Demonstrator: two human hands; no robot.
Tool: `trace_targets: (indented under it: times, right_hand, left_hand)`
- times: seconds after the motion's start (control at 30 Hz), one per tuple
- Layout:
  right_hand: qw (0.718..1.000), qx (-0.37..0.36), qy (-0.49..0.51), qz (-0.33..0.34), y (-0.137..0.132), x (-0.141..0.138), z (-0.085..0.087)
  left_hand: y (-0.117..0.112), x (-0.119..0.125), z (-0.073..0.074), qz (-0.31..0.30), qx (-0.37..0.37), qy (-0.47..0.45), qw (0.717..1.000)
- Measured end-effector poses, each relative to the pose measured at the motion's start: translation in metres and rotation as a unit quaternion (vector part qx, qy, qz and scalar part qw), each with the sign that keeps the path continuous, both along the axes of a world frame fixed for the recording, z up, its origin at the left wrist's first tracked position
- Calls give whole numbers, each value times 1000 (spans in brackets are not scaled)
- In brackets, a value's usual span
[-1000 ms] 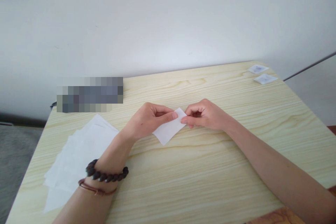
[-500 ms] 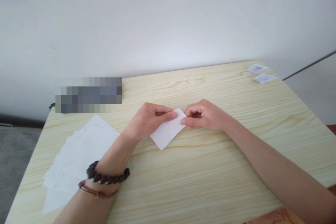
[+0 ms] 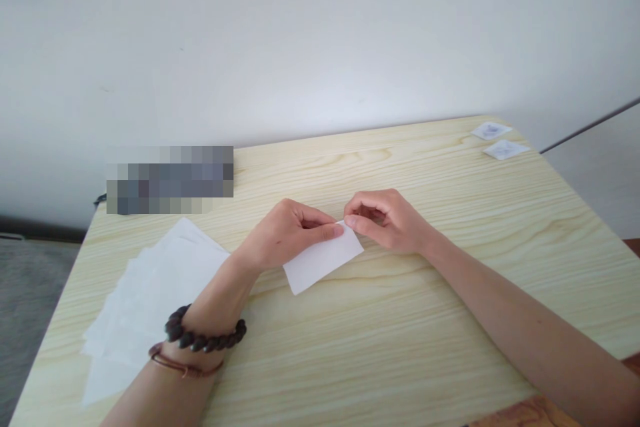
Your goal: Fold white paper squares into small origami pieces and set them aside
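A small white folded piece of paper (image 3: 323, 261) is held just above the middle of the table, its long side slanting up to the right. My left hand (image 3: 285, 235) pinches its upper edge, thumb on the near face and fingers behind. At the paper's top corner, the thumb and forefinger of my right hand (image 3: 384, 219) close on the edge. Whether the paper has more than one layer cannot be made out. Dark beads and a brown cord circle my left wrist.
Overlapping white paper sheets (image 3: 165, 273) lie fanned out at the left, partly under my left forearm. Two small diamond-shaped white pieces (image 3: 505, 149) rest at the far right corner. A pixelated dark object (image 3: 173, 180) sits at the back left, near the wall (image 3: 320, 33).
The paper has turned clockwise, so its long side lies flatter. My right hand has shifted slightly left, from the right corner to the top corner; my left hand has kept its pinch.
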State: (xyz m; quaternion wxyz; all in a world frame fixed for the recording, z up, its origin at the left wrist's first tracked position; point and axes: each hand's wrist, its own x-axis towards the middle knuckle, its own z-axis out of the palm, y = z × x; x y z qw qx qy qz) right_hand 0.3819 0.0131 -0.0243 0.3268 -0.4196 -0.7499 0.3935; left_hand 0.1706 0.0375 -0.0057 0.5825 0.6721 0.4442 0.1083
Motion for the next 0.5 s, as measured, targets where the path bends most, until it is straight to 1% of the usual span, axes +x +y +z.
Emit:
trace_targets:
  times: [0.1, 0.2, 0.3, 0.5]
  right_hand:
    - [999, 24, -25, 16, -1, 1, -3]
    - [998, 32, -39, 26, -2, 2, -4]
    - [998, 32, -48, 27, -2, 1, -4]
    - [997, 41, -71, 5, -1, -2, -5]
  left_hand:
    - [-1, 1, -2, -23, 40, 12, 999]
    - [-2, 2, -3, -36, 71, 24, 997]
    - [-3, 2, -3, -44, 78, 34, 995]
    - [-4, 2, -5, -42, 83, 37, 995]
